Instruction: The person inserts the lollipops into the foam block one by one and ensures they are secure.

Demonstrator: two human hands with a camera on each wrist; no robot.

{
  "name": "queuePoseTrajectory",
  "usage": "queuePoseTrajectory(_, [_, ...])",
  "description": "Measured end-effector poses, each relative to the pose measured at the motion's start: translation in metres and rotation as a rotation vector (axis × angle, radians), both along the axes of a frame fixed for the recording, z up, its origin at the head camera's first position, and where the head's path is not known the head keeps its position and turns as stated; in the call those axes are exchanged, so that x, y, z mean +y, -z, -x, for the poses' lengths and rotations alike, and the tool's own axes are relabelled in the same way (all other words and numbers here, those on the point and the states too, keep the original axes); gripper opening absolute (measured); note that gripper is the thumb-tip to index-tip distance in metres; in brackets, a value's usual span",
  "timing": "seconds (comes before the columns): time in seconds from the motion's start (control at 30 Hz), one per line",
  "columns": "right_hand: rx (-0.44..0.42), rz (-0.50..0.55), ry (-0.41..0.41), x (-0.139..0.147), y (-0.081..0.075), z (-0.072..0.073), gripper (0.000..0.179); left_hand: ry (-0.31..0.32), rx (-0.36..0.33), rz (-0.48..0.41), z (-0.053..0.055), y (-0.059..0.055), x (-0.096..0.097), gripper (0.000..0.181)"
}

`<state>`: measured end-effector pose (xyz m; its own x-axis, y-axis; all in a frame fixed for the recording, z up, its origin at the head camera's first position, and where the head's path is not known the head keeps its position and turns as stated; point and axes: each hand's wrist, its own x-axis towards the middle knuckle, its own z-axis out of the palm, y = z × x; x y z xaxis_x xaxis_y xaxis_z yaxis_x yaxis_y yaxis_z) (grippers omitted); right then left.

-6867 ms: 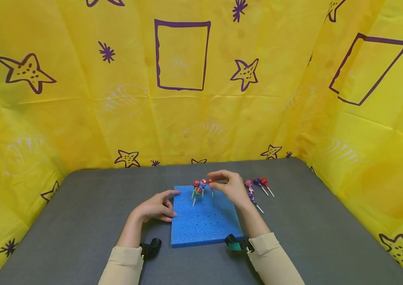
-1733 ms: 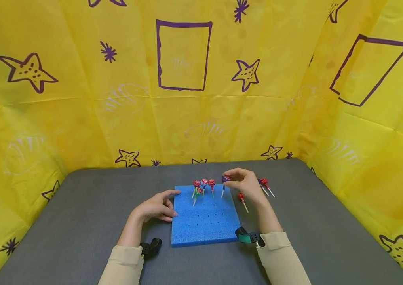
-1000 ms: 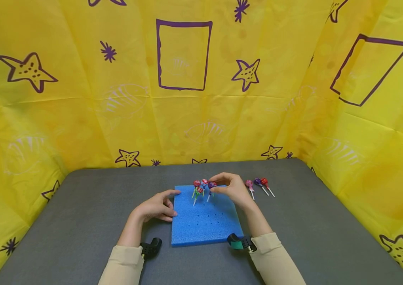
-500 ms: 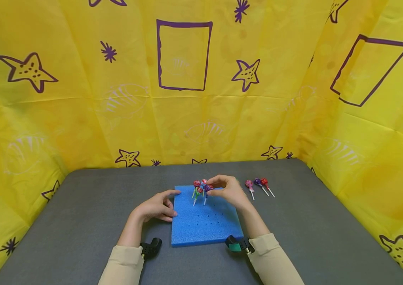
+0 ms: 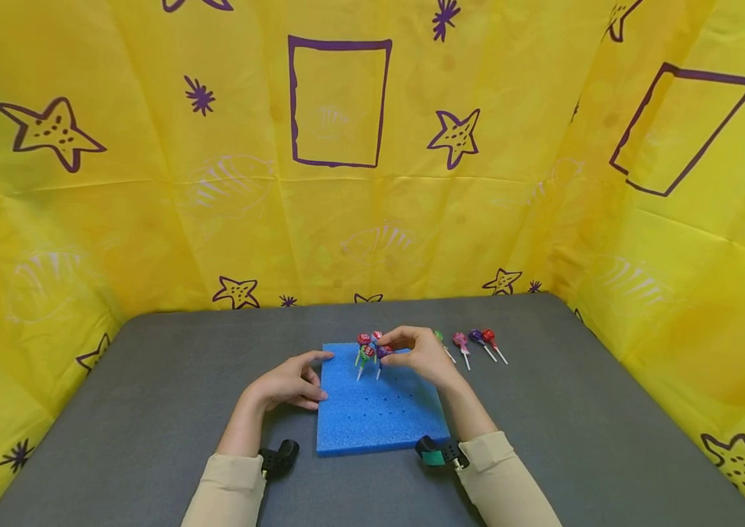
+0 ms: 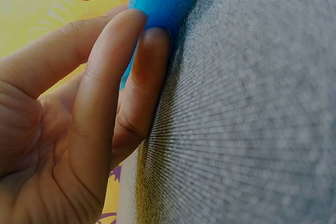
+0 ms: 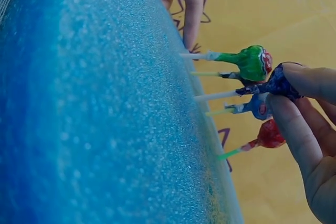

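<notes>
My right hand [image 5: 421, 359] pinches the wrapped head of a purple lollipop [image 7: 277, 82] between thumb and index finger. Its white stick points down, the tip right at the top of a blue foam board [image 5: 379, 432] dotted with small holes. Close around it stand a green lollipop [image 7: 252, 65], a blue-and-white one [image 7: 261, 106] and a red one [image 7: 270, 135], their sticks in the foam. Another red lollipop [image 5: 363, 339] stands at the back left of the group. My left hand [image 5: 287, 382] rests its fingertips along the board's left edge, index finger at the far corner.
Right of the board, loose lollipops lie on the grey table [image 5: 577, 432]: a pink one [image 5: 460, 339], a purple one [image 5: 476, 336], a red one [image 5: 489, 336] and a partly hidden green one [image 5: 439, 335]. Yellow patterned cloth [image 5: 346, 241] surrounds the table.
My right hand left the red lollipop standing in the back row, picked up the purple lollipop from the right, and carried it left and down to the foam. The left hand stayed put.
</notes>
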<state>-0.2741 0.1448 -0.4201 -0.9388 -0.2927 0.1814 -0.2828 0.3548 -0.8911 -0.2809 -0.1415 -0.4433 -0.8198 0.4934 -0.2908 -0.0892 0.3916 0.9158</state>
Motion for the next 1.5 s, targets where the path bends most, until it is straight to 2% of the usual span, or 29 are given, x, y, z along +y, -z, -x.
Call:
queuePoseTrajectory(0.2, [0.017, -0.002, -0.025, 0.0, 0.003, 0.001, 0.027, -0.003, -0.002, 0.001, 0.001, 0.0, 0.0, 0.078])
queuePoseTrajectory(0.77, [0.019, -0.052, -0.019, 0.001, 0.004, 0.002, 0.025, -0.003, -0.003, 0.009, 0.0, 0.0, 0.0, 0.078])
queuePoseTrajectory(1.13, [0.012, -0.057, 0.031, 0.012, -0.007, 0.0, 0.028, -0.005, -0.006, 0.006, -0.001, -0.002, 0.001, 0.077])
queuePoseTrajectory(1.33, [-0.019, -0.006, 0.058, 0.025, -0.01, 0.001, 0.03, -0.001, -0.005, 0.005, -0.001, -0.003, 0.0, 0.077])
queuePoseTrajectory(1.5, [-0.018, 0.01, 0.112, 0.038, -0.011, 0.002, 0.03, 0.0, -0.002, 0.006, 0.0, -0.002, 0.0, 0.077])
